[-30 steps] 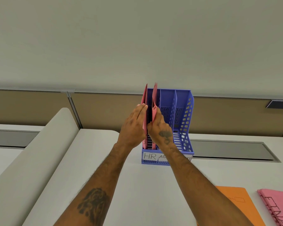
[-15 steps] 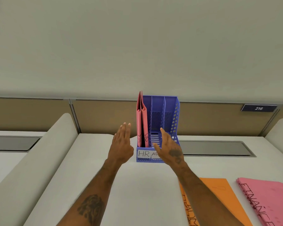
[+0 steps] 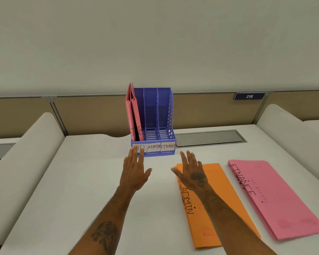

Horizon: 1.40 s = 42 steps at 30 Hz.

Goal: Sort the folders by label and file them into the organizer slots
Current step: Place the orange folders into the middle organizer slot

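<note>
Both our hands are empty, fingers straight and spread. Our right hand (image 3: pixel 191 173) hovers over the far left corner of the orange ADMIN folder (image 3: pixel 221 203), touching or not we cannot tell; our left hand (image 3: pixel 134 172) is off to its left above the desk (image 3: pixel 77 181), fingertips near the organizer (image 3: pixel 170 115) front. The folder's long axis runs from that corner back toward us and rightward, so the right hand is nearer. The pink FINANCE folder (image 3: pixel 278 201) lies further right; ahead, HR folders (image 3: pixel 132 111) stand in the organizer's left slot, its middle ADMIN slot empty
</note>
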Motion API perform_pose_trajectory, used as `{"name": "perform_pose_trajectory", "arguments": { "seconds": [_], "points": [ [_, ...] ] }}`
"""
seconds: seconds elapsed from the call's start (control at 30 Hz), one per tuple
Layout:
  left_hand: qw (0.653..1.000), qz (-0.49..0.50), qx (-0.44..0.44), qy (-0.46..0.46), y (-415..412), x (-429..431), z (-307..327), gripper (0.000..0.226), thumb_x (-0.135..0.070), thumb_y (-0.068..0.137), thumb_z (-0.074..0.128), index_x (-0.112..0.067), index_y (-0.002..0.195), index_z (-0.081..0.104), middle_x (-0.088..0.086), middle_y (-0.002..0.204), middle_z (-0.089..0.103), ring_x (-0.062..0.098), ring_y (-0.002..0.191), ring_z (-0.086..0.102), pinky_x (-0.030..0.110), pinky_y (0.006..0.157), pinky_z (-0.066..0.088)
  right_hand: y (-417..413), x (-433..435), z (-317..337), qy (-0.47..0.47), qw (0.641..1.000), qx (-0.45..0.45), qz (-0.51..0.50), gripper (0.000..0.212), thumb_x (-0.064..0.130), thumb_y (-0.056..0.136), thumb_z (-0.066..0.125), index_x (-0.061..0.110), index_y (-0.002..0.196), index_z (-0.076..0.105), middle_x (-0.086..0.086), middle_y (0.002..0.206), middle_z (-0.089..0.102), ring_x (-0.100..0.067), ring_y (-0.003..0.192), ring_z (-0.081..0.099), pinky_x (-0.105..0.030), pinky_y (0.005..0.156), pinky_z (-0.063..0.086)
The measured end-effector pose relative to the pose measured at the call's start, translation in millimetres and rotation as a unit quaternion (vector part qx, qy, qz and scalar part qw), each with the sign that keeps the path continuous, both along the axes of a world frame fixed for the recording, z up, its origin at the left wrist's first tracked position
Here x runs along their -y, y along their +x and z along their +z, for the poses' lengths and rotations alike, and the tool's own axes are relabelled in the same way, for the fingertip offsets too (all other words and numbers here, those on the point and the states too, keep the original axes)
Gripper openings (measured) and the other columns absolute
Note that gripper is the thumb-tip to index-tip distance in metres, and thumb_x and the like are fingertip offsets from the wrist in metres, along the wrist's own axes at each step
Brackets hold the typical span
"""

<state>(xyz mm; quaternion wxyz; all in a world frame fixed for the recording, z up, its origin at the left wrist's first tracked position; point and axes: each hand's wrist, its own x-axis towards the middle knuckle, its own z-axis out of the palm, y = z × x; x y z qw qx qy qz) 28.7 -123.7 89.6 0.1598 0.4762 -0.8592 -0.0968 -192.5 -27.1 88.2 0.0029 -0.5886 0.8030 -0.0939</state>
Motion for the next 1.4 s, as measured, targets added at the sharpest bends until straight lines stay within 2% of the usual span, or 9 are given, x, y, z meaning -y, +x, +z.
{"name": "perform_pose_trajectory", "arguments": {
  "seconds": [0.2,0.3,0.4,0.5,0.7,0.8,1.0,1.23,1.4],
  "points": [
    [0.999,-0.023,0.035,0.017,-33,-46,-27,0.085,-0.061,0.096,0.039,-0.021,0.157,-0.004,0.007,0.165,-0.014,0.026,0.153,-0.011,0.047,0.122,0.004,-39,-58,-27,0.047,0.999,0.004,-0.011,0.086,0.073,0.087,0.012,0.022,0.154,-0.002,-0.012,0.162,-0.001,-0.029,0.149,-0.001,-0.050,0.117,0.016],
    [0.998,-0.026,0.047,0.024,-57,-69,-35,0.084,-0.066,0.095,0.027,-0.022,0.157,-0.008,0.006,0.164,-0.017,0.025,0.152,-0.015,0.046,0.122,0.001,-64,-85,-36,0.064,0.998,0.004,-0.009,0.089,0.075,0.084,0.008,0.022,0.154,-0.002,-0.012,0.162,-0.001,-0.029,0.149,-0.001,-0.051,0.117,0.015],
    [0.997,-0.029,0.060,0.042,-83,-93,-42,0.092,-0.076,0.085,0.011,-0.021,0.157,-0.007,0.006,0.164,-0.017,0.025,0.152,-0.016,0.047,0.122,0.002,-88,-112,-45,0.085,0.996,-0.009,-0.006,0.092,0.077,0.081,0.001,0.021,0.154,0.000,-0.013,0.162,0.002,-0.030,0.149,0.002,-0.050,0.115,0.021],
    [0.995,-0.014,0.062,0.078,-106,-119,-54,0.102,-0.081,0.077,0.003,-0.019,0.157,-0.007,0.007,0.164,-0.016,0.024,0.152,-0.015,0.047,0.122,0.002,-112,-134,-57,0.104,0.994,-0.007,-0.008,0.087,0.074,0.086,0.011,0.020,0.154,0.003,-0.014,0.162,0.005,-0.030,0.149,0.006,-0.049,0.112,0.029],
    [0.990,0.000,0.076,0.117,-138,-155,-68,0.091,-0.071,0.091,0.026,-0.018,0.157,-0.008,0.007,0.165,-0.012,0.023,0.153,-0.011,0.048,0.122,0.003,-143,-159,-77,0.132,0.991,0.035,-0.006,0.086,0.072,0.089,0.021,0.021,0.154,-0.001,-0.011,0.162,0.002,-0.029,0.148,0.010,-0.044,0.103,0.043],
    [0.986,0.007,0.093,0.136,-149,-166,-73,0.090,-0.069,0.094,0.029,-0.017,0.157,-0.009,0.007,0.165,-0.013,0.024,0.153,-0.011,0.048,0.122,0.005,-151,-164,-83,0.144,0.988,0.046,-0.010,0.088,0.074,0.085,0.016,0.021,0.154,-0.001,-0.010,0.162,0.002,-0.028,0.148,0.011,-0.045,0.103,0.043],
    [0.971,0.031,0.089,0.218,-159,-179,-91,0.094,-0.066,0.095,0.035,-0.009,0.156,-0.009,0.009,0.166,-0.010,0.025,0.153,-0.006,0.045,0.124,0.011,-161,-176,-101,0.194,0.978,0.078,-0.016,0.082,0.069,0.092,0.026,0.021,0.154,0.002,-0.010,0.162,-0.006,-0.029,0.149,0.006,-0.047,0.109,0.036],
    [0.915,0.196,-0.095,0.339,-186,-190,-94,0.101,-0.061,0.091,0.052,-0.002,0.156,0.002,0.018,0.164,0.004,0.032,0.152,0.004,0.050,0.122,0.018,-165,-182,-110,0.181,0.975,0.122,-0.044,0.076,0.066,0.092,0.034,0.019,0.150,0.020,-0.012,0.161,0.002,-0.030,0.146,0.016,-0.044,0.110,0.036],
    [0.904,0.214,-0.110,0.355,-192,-183,-93,0.088,-0.054,0.088,0.062,-0.006,0.152,0.026,0.016,0.156,0.030,0.034,0.147,0.022,0.051,0.118,0.027,-157,-179,-109,0.151,0.972,0.153,-0.092,0.080,0.069,0.088,0.039,0.017,0.148,0.025,-0.016,0.159,0.012,-0.032,0.143,0.019,-0.043,0.110,0.034]
  ]
}}
